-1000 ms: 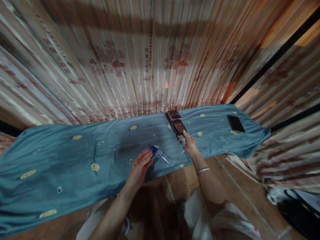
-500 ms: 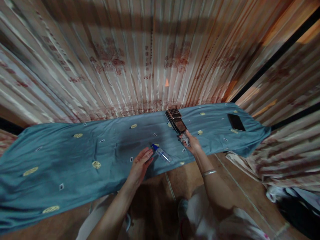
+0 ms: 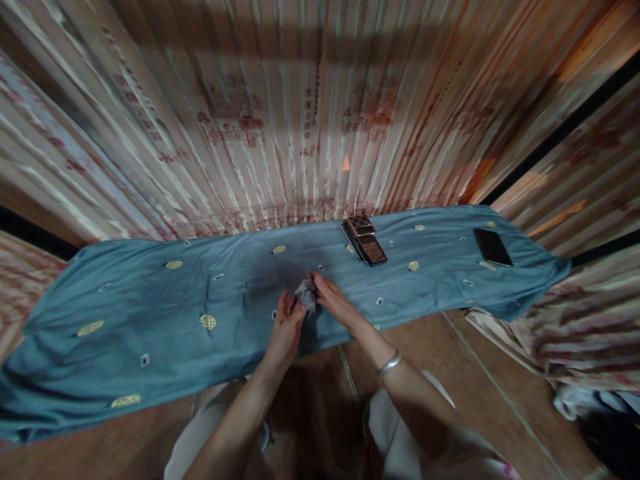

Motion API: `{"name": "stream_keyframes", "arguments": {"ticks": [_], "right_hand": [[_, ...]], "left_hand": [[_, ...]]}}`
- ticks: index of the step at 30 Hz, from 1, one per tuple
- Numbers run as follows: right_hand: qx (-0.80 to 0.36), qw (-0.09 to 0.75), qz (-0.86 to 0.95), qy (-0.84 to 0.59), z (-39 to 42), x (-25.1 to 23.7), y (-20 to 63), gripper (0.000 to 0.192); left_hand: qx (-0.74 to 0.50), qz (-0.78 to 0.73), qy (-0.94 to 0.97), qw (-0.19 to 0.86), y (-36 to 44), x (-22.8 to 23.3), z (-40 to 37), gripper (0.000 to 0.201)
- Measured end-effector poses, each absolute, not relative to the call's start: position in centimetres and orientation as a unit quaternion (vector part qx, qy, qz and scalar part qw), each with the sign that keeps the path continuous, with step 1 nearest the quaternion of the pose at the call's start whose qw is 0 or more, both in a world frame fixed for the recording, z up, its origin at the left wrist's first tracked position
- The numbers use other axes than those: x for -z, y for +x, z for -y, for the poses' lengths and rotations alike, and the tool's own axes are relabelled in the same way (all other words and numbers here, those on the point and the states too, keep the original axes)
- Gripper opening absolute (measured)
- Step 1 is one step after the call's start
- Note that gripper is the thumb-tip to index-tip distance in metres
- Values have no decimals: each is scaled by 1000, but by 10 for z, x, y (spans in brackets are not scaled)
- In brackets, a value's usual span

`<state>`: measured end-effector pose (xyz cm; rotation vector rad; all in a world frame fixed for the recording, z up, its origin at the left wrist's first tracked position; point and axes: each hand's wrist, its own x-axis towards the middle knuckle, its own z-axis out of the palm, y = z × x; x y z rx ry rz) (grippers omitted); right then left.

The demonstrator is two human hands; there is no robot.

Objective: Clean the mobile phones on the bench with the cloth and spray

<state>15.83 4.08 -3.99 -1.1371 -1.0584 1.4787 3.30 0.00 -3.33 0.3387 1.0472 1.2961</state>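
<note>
head | right hand moved from case to left hand

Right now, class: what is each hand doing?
Left hand: fingers touch the crumpled grey wad; grip cannot be told.
Right hand: closed on the wad.

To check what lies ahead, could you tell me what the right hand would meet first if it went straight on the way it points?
The right hand points up-left and already touches a crumpled grey wad. Past that, only blue cloth shows, then the curtain.
</note>
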Motion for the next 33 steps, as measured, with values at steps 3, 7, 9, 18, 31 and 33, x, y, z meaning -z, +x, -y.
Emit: {"name": "stream_keyframes", "arguments": {"ticks": [3,7,9,18,31,33], "right_hand": [[-529,409,564,-484,-37,36,153,54],[-340,387,667,-539,-34,19,162,53],[-198,420,674,-575,-35,12,169,55],[-138,309,714,-613,-47,34,182,49],[-127,236,750,-604,-13,29,195,56],[-114,267,729,-620,-10,22,204,57]], "left_hand": [[-581,-467,172,644,23,30,-3,61],[-595,-468,193,624,8,27,-3,53],[-593,-482,197,614,3,27,-2,50],[-587,-529,223,571,-3,24,-3,51],[-591,-499,424,471,26,20,3,55],[-566,-496,485,445,32,23,7,56]]}}
